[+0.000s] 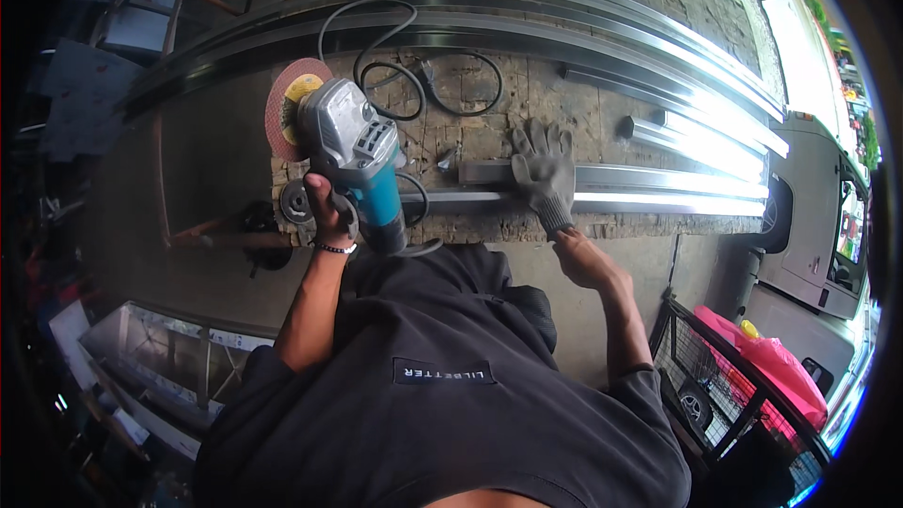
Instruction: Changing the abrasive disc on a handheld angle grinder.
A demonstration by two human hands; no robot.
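Angle grinder (pixel 381 190) clasped in left hand (pixel 326 221); gloved right hand (pixel 547 171), fingers spread, placed over metal bars (pixel 658 202) laid across worn tabletop (pixel 538 94); vehicle (pixel 811 226) parked at right.

Colour and pattern in the working area. Angle grinder (pixel 367 166): teal body, silver-grey head. Disc (pixel 293 111): brick-red outer ring around a yellow centre. Plug (pixel 426 73): black. Glove (pixel 546 175): uniform grey, ribbed at the cuff. Metal bars (pixel 658 199): silver-grey, glaring white towards the right. Counter (pixel 536 87): mottled brown, crossed by a blocky network of dark lines. Bracelet (pixel 336 248): dark, with a pale portion. Shirt (pixel 451 419): charcoal, bearing a black label (pixel 442 373) with pale lettering. Bag (pixel 773 367): bright pink. Vehicle (pixel 811 226): pale grey
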